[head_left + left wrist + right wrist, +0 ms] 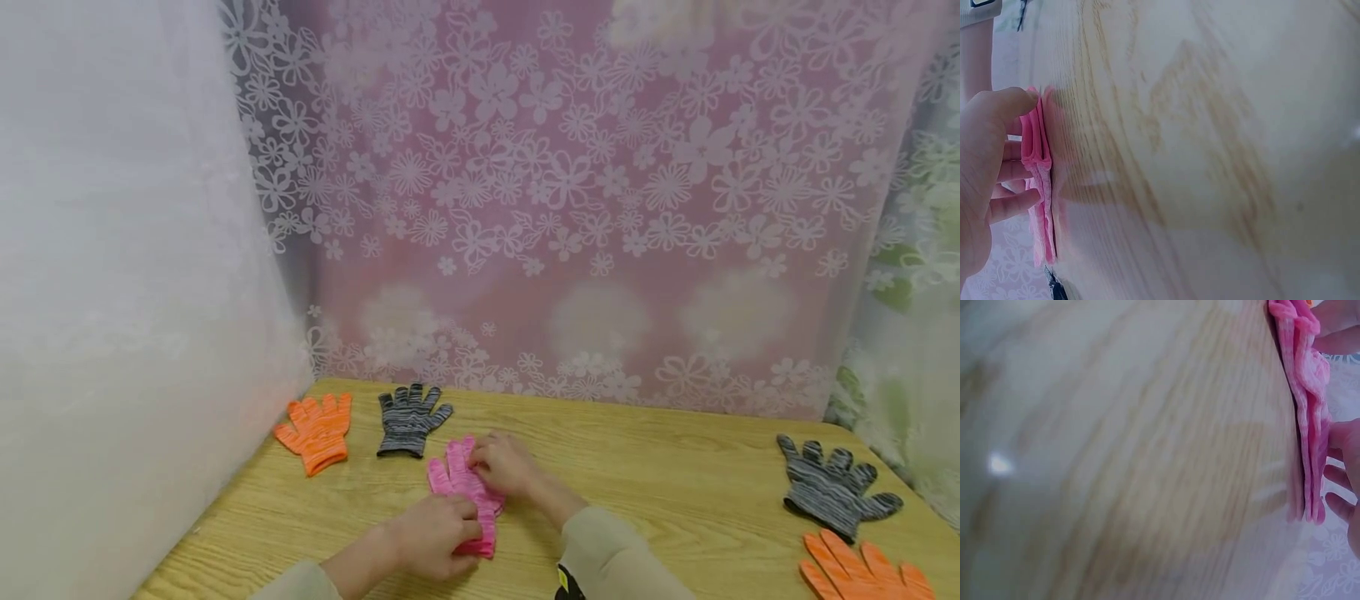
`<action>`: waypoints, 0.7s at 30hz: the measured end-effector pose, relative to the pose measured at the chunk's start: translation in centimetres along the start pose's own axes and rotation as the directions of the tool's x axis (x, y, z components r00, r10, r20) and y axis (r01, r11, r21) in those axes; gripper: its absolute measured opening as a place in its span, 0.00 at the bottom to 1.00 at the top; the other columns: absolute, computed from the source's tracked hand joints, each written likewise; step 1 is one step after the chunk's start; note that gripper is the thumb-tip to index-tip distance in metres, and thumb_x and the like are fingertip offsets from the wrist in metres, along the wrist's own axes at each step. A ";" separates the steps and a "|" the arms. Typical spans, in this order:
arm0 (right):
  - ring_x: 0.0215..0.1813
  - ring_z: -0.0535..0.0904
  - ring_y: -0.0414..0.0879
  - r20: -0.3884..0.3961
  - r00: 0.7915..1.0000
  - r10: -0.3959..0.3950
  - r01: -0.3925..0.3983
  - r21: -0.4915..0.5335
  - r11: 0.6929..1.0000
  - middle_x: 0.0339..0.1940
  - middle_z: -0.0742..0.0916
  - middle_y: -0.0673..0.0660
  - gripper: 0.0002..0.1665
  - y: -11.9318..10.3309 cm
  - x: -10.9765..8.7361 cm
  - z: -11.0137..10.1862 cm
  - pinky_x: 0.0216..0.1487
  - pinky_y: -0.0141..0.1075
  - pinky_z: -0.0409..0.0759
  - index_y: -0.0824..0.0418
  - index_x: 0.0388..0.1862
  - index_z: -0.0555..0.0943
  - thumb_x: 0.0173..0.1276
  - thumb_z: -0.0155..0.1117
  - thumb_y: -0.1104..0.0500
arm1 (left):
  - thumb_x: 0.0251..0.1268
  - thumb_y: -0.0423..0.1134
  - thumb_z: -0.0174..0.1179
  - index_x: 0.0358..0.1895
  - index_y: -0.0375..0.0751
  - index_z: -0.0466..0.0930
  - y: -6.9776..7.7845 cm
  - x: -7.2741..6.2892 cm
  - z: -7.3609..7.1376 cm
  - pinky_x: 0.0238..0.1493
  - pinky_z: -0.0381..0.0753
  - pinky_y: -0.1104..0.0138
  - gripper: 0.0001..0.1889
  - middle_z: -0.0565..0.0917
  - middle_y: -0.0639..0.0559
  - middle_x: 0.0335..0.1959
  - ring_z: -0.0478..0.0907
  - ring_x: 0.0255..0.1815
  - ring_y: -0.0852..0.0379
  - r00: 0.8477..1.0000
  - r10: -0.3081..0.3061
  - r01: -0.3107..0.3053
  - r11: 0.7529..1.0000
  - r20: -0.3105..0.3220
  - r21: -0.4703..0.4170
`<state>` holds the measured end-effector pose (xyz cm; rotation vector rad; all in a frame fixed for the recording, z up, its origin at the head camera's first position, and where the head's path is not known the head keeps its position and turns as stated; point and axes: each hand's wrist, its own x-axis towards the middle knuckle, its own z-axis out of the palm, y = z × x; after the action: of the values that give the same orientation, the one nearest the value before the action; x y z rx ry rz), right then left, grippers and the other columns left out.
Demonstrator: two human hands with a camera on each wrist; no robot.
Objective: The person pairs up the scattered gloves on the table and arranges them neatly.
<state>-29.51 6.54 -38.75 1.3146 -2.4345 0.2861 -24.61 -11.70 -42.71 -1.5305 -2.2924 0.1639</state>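
Pink knit gloves (pixel 459 475), which look like two laid one on the other, lie flat on the table with fingers pointing away. My left hand (pixel 433 533) is at the cuff end; in the left wrist view its thumb and fingers grip the layered cuff (pixel 1035 134). Over the finger end, my right hand (pixel 506 463) rests on the gloves with loosely bent fingers. The right wrist view has the right hand (pixel 1349 462) with its thumb touching the upper layer, and stacked pink layers (pixel 1307 419) edge-on.
An orange glove (pixel 318 433) and a grey-black glove (pixel 408 423) lie at the back left. Another grey-black glove (pixel 832 483) and orange glove (pixel 862 571) are on the right. Flowered curtains (pixel 570 208) hang behind the wooden table (pixel 660 475), with a white sheet (pixel 135 292) on the left.
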 end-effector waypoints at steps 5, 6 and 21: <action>0.42 0.75 0.44 0.072 0.989 0.130 -0.125 -0.061 0.990 0.34 0.83 0.45 0.08 2.9 1.0 5.0 0.45 0.40 0.72 0.51 0.30 0.85 0.58 0.61 0.62 | 0.55 0.52 0.61 0.28 0.54 0.74 -0.1 0.0 0.0 0.26 0.60 0.78 0.10 0.68 0.63 0.27 0.64 0.27 0.67 1.000 -0.014 0.014 1.000 0.014 -0.019; 0.41 0.75 0.44 0.072 0.989 0.133 -0.128 -0.066 0.990 0.33 0.83 0.45 0.07 3.3 1.0 5.4 0.45 0.42 0.72 0.50 0.29 0.85 0.58 0.61 0.61 | 0.56 0.52 0.61 0.28 0.54 0.74 -0.1 0.1 0.0 0.26 0.60 0.78 0.10 0.68 0.63 0.27 0.64 0.27 0.67 1.000 -0.016 0.017 1.000 0.018 -0.021; 0.47 0.75 0.47 0.098 0.989 0.113 -0.109 -0.044 0.993 0.38 0.82 0.50 0.07 3.3 -0.1 4.7 0.50 0.43 0.70 0.53 0.31 0.82 0.65 0.56 0.57 | 0.58 0.52 0.59 0.31 0.53 0.75 0.2 0.2 -0.2 0.26 0.62 0.76 0.09 0.68 0.62 0.27 0.66 0.28 0.65 0.999 -0.006 0.005 1.000 0.032 0.012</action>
<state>-33.26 6.77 -43.13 1.2064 -2.5892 0.2046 -24.46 -11.51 -42.54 -1.5261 -2.3161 0.2026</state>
